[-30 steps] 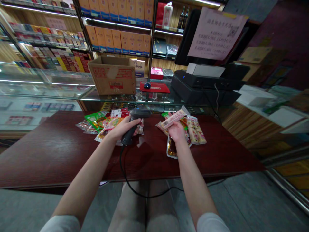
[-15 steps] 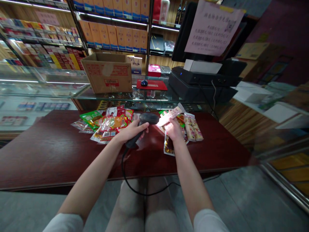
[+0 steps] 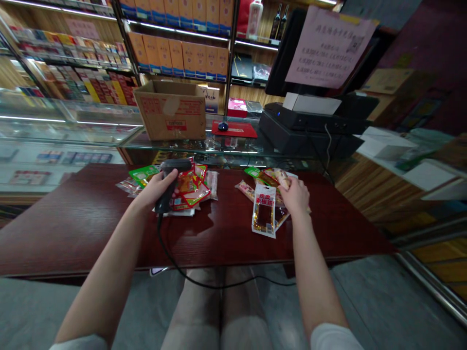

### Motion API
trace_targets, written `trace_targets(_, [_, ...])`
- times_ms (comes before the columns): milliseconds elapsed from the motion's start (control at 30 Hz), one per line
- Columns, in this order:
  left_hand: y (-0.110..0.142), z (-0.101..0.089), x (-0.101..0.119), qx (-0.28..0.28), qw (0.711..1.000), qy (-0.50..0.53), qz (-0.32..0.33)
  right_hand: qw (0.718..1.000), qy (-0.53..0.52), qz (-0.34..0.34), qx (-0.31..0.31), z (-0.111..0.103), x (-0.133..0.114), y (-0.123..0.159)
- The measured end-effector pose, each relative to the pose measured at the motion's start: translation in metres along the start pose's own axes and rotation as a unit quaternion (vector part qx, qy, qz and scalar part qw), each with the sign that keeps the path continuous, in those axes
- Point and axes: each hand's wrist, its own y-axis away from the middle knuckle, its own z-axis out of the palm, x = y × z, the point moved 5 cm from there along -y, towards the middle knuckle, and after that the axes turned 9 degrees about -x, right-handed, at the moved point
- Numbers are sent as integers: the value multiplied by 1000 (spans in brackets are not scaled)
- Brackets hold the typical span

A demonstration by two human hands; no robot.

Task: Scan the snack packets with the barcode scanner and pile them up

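Observation:
My left hand (image 3: 159, 191) is wrapped round the handle of a black barcode scanner (image 3: 167, 194), above the left pile of snack packets (image 3: 193, 187). A green packet (image 3: 142, 174) shows behind the scanner. My right hand (image 3: 296, 195) is closed on a pale wrapped snack bar (image 3: 282, 178) at the right pile; its lower part is hidden by my fingers. Left of that hand lies a white-edged snack packet (image 3: 264, 211) with a clear window. A pinkish wrapped bar (image 3: 245, 190) and a green-topped packet (image 3: 255, 172) lie beside it.
The dark red table (image 3: 226, 243) stands against a glass counter (image 3: 251, 154). On the counter are a cardboard box (image 3: 173, 112), a mouse (image 3: 223, 126) on a red mat, and a monitor (image 3: 292, 58) over a black cash drawer (image 3: 292, 136). The scanner's cable (image 3: 204, 286) loops across my lap.
The scanner first swung right, its light on the bar, then returned left over the left pile. My right hand moved right with the bar, now lowered among the packets; the white-edged packet is uncovered.

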Motion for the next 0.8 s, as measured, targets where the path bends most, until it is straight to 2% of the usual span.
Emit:
trace_targets(100, [-11,-1,-5,-9,999,28,-21,996,80,18,-38,3,4,7])
trace_targets(167, [-18,8,-3,-25,998,43,-23,997,75,4,-27,7,-3,13])
trace_targets(233, [-27,23,0,-53,997,57,-28,999,32,-35,9,10,-22,19])
trace_targets(300, [-37,42,5,-88,993,70,-30,994,-51,-94,24,20,-52,24])
trace_targets(333, [-43,51,7,-103,991,77,-26,987,-107,-123,5,29,-69,27])
trace_targets(367, [-47,60,10,-114,990,81,-19,973,-176,-141,-43,42,-87,29])
trace_targets(400, [-51,67,12,-123,989,87,-11,952,-253,-135,-108,58,-104,31])
trace_targets(467, [-55,74,17,-132,986,104,3,891,-378,-84,-238,93,-132,36])
trace_targets(500, [-54,74,19,-135,984,116,9,860,-423,-54,-279,108,-141,39])
trace_targets(600, [-47,61,22,-130,980,149,27,824,-472,-25,-312,133,-153,45])
trace_targets(700, [-35,40,18,-120,981,148,20,805,-497,-35,-323,136,-146,46])
trace_targets(800, [-24,23,13,-92,985,146,23,791,-531,-23,-302,124,-131,40])
